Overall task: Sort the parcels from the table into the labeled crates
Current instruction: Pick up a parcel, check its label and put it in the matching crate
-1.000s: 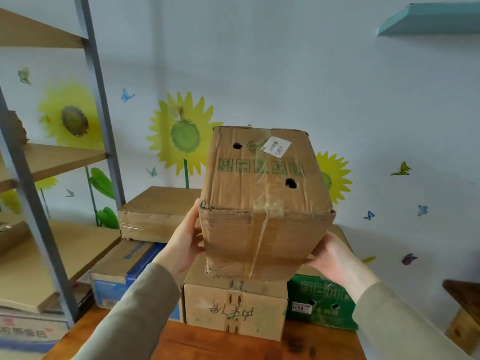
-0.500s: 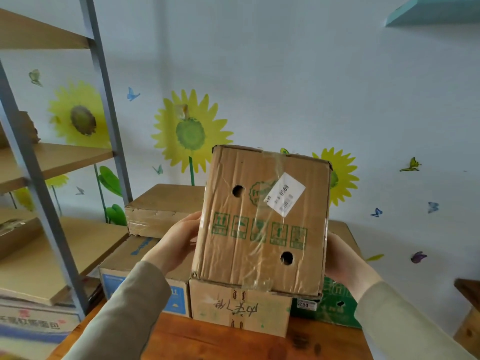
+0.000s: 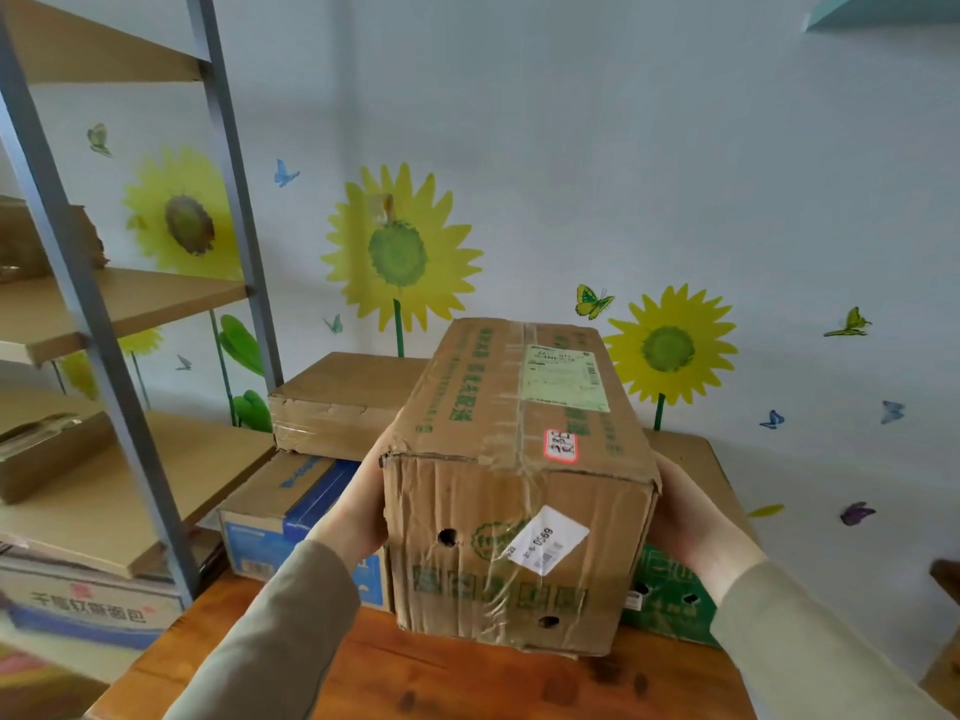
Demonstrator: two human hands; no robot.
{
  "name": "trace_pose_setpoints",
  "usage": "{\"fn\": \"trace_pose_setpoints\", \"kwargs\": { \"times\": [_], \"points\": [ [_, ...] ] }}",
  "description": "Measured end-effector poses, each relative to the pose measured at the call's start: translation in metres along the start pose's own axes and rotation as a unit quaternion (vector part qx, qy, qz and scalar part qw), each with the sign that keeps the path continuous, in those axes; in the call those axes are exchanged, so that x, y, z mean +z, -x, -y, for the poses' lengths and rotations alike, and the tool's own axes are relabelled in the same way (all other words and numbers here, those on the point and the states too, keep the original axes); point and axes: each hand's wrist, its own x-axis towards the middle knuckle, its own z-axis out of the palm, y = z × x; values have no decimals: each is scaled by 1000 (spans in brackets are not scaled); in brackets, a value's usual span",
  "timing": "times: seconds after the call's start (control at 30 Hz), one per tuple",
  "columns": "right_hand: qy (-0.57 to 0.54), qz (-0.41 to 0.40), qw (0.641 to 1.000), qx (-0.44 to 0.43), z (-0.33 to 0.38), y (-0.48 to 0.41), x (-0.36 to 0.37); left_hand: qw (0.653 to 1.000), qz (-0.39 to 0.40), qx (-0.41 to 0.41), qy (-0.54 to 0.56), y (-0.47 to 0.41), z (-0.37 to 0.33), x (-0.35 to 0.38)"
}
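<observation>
Since the earlier frame the cardboard parcel [image 3: 519, 491] has tipped forward, so its long taped top with the green label [image 3: 563, 377] now shows. It is held above the wooden table [image 3: 467, 683], in front of stacked boxes [image 3: 337, 402]. The left hand [image 3: 358, 504] and right hand [image 3: 685, 517] press flat against its opposite sides, clamping it between them.

Left hand [image 3: 349, 511], right hand [image 3: 691, 517]: flat clamping grip.
</observation>
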Motion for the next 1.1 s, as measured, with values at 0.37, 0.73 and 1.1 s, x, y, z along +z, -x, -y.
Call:
{"fn": "trace_pose_setpoints", "kwargs": {
  "times": [0.37, 0.73, 1.1],
  "points": [
    [-49, 49, 998, -2, -4, -3, 9, 999, -32, 8, 24, 13, 1, 6],
    [-42, -21, 999, 18, -4, 3, 7, 998, -28, 8, 49, 12, 8, 5],
    [3, -3, 1000, 4, -6, 20, 28, 996, -25, -22, 82, 15, 3, -2]
  ]
}}
